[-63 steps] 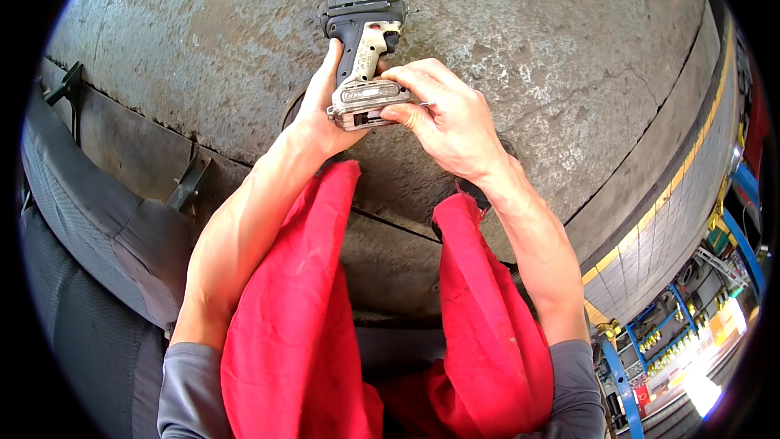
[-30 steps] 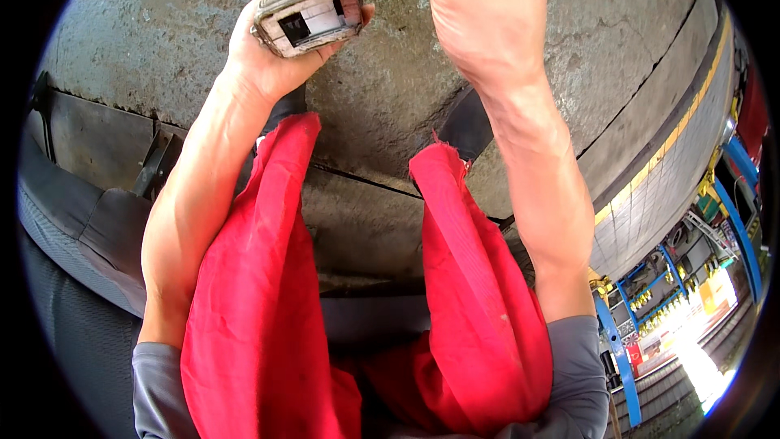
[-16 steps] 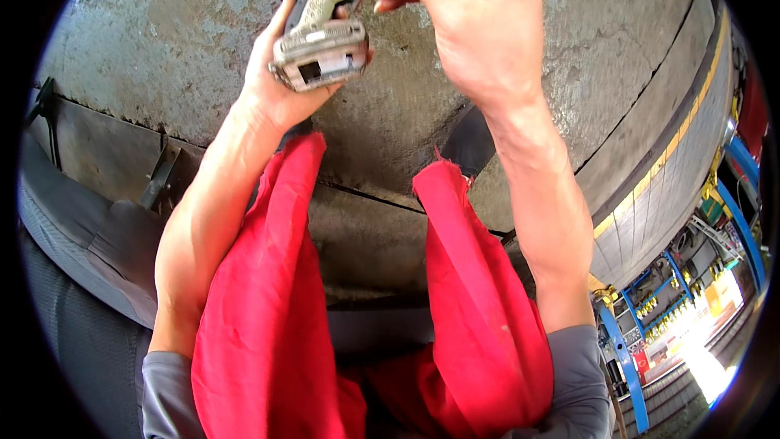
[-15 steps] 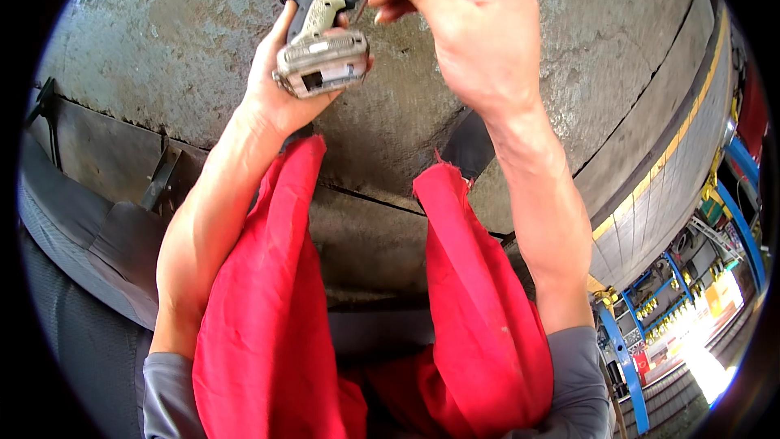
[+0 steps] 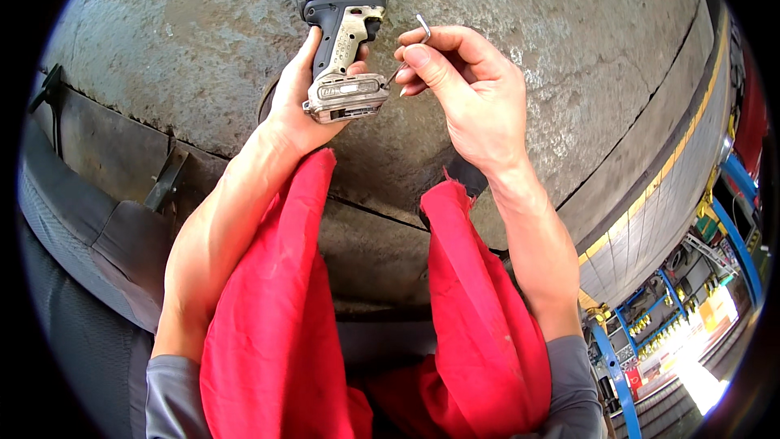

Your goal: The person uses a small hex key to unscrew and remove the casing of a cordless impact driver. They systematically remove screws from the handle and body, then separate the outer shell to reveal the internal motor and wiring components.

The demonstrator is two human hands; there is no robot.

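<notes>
Drill (image 5: 349,42) held upright at the frame's upper middle, the left hand (image 5: 294,107) wrapped about its grip and base. Just right of it, the right hand (image 5: 481,102) pinches a bent key (image 5: 426,31) between thumb and fingertips, its lower end by the base; whether they touch, I can't tell.

R hand (image 5: 478,97) lowered (nr tool base (image 5: 349,96)).
</notes>
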